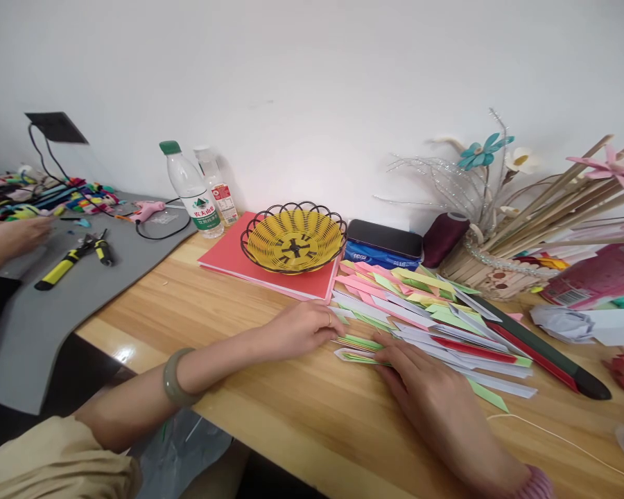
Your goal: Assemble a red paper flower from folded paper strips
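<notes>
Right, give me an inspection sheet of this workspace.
Surface: wooden table; grey mat at left.
Job's things: folded paper strips, spread in a pile.
Clutter: yellow basket on red paper sheets, two bottles, pliers, glue gun.
Grippers: left hand and right hand both rest flat on strips.
Cables: black cable on the mat.
Surroundings: white wall; another person's hand at left.

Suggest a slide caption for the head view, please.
Both hands, left hand and right hand, press folded paper strips flat.
</notes>
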{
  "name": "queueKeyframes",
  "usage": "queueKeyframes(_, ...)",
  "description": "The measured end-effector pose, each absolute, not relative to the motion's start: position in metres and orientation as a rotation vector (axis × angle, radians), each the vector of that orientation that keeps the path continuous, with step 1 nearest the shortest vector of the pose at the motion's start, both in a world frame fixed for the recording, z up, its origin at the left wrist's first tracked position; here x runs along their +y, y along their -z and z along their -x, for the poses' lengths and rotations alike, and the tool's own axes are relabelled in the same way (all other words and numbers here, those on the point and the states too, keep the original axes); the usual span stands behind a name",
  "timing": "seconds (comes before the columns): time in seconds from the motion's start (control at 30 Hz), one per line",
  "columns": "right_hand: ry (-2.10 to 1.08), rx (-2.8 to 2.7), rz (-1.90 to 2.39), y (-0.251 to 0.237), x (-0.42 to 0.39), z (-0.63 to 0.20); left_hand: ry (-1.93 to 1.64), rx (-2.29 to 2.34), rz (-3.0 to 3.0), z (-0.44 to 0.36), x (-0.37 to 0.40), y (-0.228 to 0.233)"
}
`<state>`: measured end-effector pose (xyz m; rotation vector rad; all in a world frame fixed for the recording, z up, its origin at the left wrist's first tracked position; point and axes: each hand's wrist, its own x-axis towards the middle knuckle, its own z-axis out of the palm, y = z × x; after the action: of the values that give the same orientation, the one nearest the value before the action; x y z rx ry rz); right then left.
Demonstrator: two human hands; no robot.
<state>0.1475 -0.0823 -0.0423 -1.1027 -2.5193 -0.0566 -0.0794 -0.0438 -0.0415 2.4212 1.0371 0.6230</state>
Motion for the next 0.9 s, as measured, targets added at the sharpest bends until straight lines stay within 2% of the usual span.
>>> queueKeyframes(0.9, 0.098, -2.481, 1.045, 0.0432, -0.0823, -0.1457, -0.591, 1.016, -2.403, 0.0818, -0.0467, 0.0349)
